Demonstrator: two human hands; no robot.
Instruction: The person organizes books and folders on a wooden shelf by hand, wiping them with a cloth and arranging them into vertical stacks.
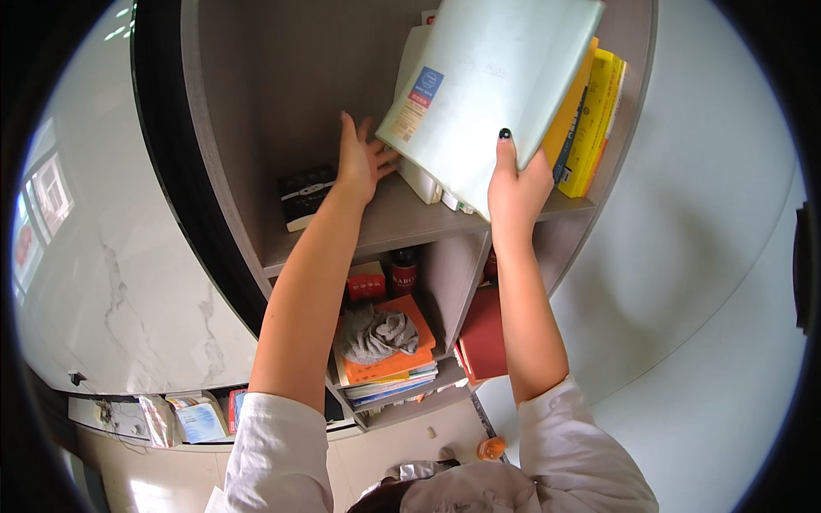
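Note:
My right hand [523,186] grips the lower edge of a large pale book in a clear cover [478,96], thumb on its front face; the book tilts in front of the shelf. A blue, red and cream sticker is on its front. My left hand [365,160] holds nothing, its fingers spread beside the book's lower left corner; whether the fingertips touch it I cannot tell. Behind the pale book, a white book or binder [420,183] stands on the shelf board. Yellow books [593,128] stand at the right. A black boxed item [306,195] lies at the left of the shelf.
The shelf board [385,231] runs below my hands. In the compartment beneath, a grey cloth [378,333] lies on an orange book [417,314] above stacked books, near a dark bottle [403,272]. A dark red folder [484,333] is lower right. An orange object [491,448] is on the floor.

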